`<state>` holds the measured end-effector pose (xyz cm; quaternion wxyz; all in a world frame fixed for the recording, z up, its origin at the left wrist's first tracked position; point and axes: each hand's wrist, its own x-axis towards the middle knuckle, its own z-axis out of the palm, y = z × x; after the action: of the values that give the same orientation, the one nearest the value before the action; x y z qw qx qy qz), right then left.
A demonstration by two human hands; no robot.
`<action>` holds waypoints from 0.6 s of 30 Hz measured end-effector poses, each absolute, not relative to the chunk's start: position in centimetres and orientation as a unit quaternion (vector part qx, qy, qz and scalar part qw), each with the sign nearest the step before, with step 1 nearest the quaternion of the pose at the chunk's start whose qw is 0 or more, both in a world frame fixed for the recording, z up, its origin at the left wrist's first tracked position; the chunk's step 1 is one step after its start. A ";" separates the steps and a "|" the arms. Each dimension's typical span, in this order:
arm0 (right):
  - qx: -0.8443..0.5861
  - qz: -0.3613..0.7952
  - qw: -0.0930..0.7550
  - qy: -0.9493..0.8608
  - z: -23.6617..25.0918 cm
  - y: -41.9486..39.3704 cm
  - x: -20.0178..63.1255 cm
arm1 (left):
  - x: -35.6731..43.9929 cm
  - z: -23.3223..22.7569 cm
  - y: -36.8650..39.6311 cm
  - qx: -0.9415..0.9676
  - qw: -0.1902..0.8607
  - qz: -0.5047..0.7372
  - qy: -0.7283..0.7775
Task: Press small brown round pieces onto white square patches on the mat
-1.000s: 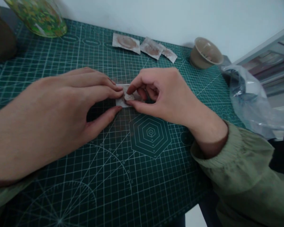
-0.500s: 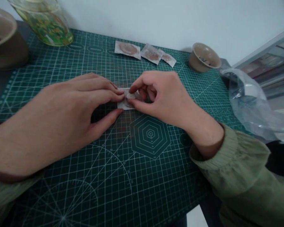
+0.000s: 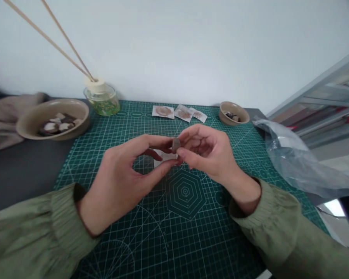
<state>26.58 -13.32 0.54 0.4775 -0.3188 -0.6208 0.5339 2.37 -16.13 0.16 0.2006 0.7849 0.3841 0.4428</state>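
A small grey-brown piece, like a stone [image 3: 176, 144], is pinched between my two hands just above the mat. My left hand [image 3: 128, 166] comes from the left, its index finger and thumb tips at the piece. From the other side, my right hand [image 3: 211, 151] has its thumb and index finger on it, with the remaining fingers curled. Under the fingers lies a small white sheet [image 3: 159, 158], partly hidden by my left hand.
The green cutting mat [image 3: 125, 232] spans the table. Several smudged white sheets [image 3: 163, 112] lie by the wall. A larger bowl of pieces [image 3: 81, 128], a reed diffuser [image 3: 103, 100], a small bowl [image 3: 234, 121] and a clear plastic bag [image 3: 296, 162] stand around the edges.
My right hand has lifted the small stone off the white sheet, and my left fingers have moved from the sheet to the stone. The view has tilted up, showing more wall and bowls.
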 end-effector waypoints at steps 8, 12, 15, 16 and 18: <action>-0.282 0.577 0.451 -0.620 0.8 -14.0 26.7 | 2.4 0.5 -15.8 0.776 0.164 0.488 0.364; -0.283 0.539 0.465 -0.643 1.0 -14.1 26.7 | 2.1 0.7 -15.8 0.780 0.148 0.486 0.365; -0.283 0.522 0.469 -0.654 1.0 -13.9 26.7 | 2.2 0.8 -15.9 0.781 0.141 0.486 0.365; -0.281 0.521 0.471 -0.654 1.0 -13.9 26.7 | 2.2 0.8 -15.9 0.782 0.140 0.487 0.364; -0.276 0.521 0.478 -0.652 0.9 -13.9 26.6 | 2.3 0.9 -15.9 0.782 0.137 0.489 0.361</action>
<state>26.64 -13.85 0.94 0.4777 -0.2763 -0.6516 0.5205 2.34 -15.92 0.85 0.1370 0.7824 0.3609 0.4887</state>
